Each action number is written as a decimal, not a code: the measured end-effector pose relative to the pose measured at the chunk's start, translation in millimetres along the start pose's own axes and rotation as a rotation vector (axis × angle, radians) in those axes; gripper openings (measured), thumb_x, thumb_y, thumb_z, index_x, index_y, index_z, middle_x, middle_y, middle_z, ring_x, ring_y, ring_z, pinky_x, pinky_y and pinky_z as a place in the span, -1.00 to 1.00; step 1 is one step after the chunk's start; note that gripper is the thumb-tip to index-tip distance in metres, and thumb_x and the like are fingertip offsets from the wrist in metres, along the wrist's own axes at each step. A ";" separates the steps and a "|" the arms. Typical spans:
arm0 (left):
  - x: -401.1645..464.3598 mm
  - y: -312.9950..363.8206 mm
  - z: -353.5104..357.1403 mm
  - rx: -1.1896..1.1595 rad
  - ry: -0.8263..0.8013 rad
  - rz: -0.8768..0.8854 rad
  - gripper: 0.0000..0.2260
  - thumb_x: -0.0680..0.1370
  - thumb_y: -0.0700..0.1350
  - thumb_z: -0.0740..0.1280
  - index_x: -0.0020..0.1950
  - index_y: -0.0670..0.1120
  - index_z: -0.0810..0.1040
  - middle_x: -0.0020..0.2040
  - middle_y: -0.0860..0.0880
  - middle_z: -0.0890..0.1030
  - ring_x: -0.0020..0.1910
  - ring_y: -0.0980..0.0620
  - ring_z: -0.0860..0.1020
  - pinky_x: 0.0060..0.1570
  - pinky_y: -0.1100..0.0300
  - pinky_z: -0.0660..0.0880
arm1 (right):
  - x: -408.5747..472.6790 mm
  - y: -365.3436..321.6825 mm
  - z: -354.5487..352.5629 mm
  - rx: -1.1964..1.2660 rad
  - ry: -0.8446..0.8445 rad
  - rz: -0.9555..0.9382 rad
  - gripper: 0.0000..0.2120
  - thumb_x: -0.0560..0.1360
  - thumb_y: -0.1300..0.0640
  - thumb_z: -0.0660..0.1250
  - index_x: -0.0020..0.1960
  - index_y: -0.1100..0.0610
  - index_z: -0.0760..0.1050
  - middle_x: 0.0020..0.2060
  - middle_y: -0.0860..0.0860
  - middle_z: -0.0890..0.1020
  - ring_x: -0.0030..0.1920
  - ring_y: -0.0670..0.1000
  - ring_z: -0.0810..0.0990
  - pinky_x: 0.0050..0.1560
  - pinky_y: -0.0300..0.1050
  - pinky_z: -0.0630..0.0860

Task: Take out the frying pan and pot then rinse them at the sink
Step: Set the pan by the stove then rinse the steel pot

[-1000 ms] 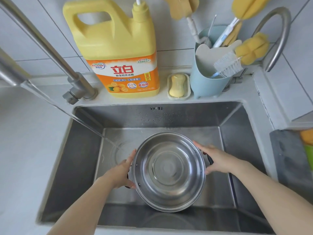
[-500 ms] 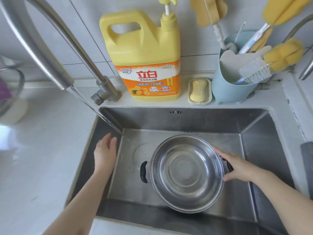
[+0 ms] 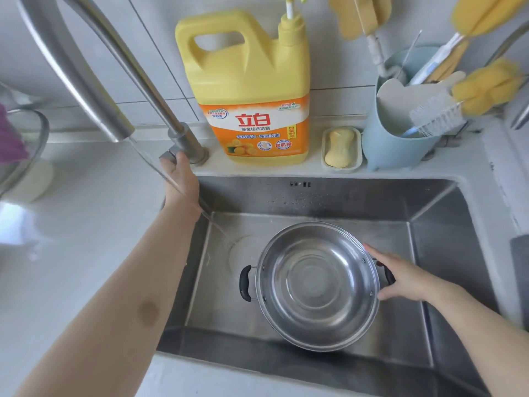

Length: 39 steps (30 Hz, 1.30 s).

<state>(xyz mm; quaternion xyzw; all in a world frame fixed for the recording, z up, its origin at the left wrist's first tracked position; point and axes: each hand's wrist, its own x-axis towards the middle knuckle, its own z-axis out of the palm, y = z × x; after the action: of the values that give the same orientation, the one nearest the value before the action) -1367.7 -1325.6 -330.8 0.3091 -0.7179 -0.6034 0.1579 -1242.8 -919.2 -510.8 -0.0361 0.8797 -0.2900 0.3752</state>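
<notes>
The pot [image 3: 317, 287] is sitting upright on the floor of the sink [image 3: 438, 207], the right hand [image 3: 406, 277] gripping its right handle with curled fingers, while the left hand [image 3: 179, 174], which was on the left handle a second ago, is now touching the faucet lever [image 3: 169, 154]; its finger posture cannot be told. Water is running and landing just left of the pot, so the flow probably needs adjusting. The detergent jug [image 3: 249, 90], soap dish [image 3: 342, 149] and brush holder [image 3: 400, 138] are standing on the ledge behind, not obstructing; the frying pan is not in view.
</notes>
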 end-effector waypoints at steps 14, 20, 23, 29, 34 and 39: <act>-94.9 -168.2 -59.7 1.134 -1.060 0.050 0.14 0.36 0.12 0.55 0.59 -0.01 -0.27 0.59 0.00 -0.23 0.58 -0.04 -0.04 0.52 0.04 0.08 | -15.8 -6.6 5.8 -0.035 -0.019 0.014 0.31 0.17 0.06 0.67 0.45 -0.38 -0.29 0.38 -0.04 0.19 0.35 -0.03 0.32 0.38 -0.15 0.29; -86.8 -191.8 -48.0 1.167 -1.107 0.040 0.28 0.23 0.11 0.62 0.56 0.13 -0.33 0.58 0.08 -0.25 0.49 -0.11 0.25 0.40 -0.02 0.32 | -19.2 -10.2 17.0 -0.057 0.033 0.003 0.37 0.13 0.03 0.67 0.52 -0.29 -0.32 0.36 -0.11 0.12 0.17 -0.08 0.43 0.21 -0.22 0.44; -81.0 -196.8 -46.6 1.069 -1.166 0.024 0.28 0.19 0.10 0.64 0.57 0.16 -0.28 0.55 0.13 -0.08 0.46 -0.04 0.25 0.41 0.02 0.31 | -17.8 -8.9 20.3 -0.044 0.045 -0.002 0.38 0.11 0.01 0.67 0.49 -0.33 -0.35 0.36 -0.11 0.10 0.11 -0.09 0.47 0.16 -0.23 0.47; -81.3 -201.4 -49.2 1.019 -1.194 0.017 0.37 0.14 0.09 0.67 0.52 0.21 -0.39 0.43 0.19 0.00 0.33 -0.01 0.35 0.35 0.09 0.38 | -20.2 -8.3 24.6 -0.023 0.036 -0.036 0.40 0.07 -0.07 0.68 0.32 -0.51 -0.45 0.34 -0.21 0.06 0.17 -0.09 0.43 0.24 -0.16 0.46; -86.3 -199.3 -49.1 1.116 -1.198 0.092 0.35 0.20 0.07 0.66 0.51 0.17 -0.43 0.37 0.10 0.09 -0.02 0.02 0.42 0.19 0.17 0.43 | -24.6 -9.8 28.6 -0.003 0.059 -0.045 0.39 0.06 -0.08 0.68 0.28 -0.53 -0.45 0.29 -0.18 0.10 0.20 -0.08 0.41 0.25 -0.13 0.45; -84.0 -178.1 -48.4 1.109 -1.149 0.166 0.36 0.18 0.05 0.67 0.48 0.21 -0.44 0.36 0.07 0.11 -0.09 0.03 0.41 0.15 0.19 0.44 | -32.5 -17.6 17.3 0.038 0.125 -0.063 0.40 0.07 -0.06 0.68 0.44 -0.41 -0.37 0.24 -0.16 0.13 0.16 -0.13 0.39 0.17 -0.26 0.40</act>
<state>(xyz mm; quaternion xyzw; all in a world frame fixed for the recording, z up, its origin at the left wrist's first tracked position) -1229.9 -1323.9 -479.5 -0.0710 -0.9029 -0.2097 -0.3685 -1210.4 -933.0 -490.1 -0.0384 0.8940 -0.3201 0.3111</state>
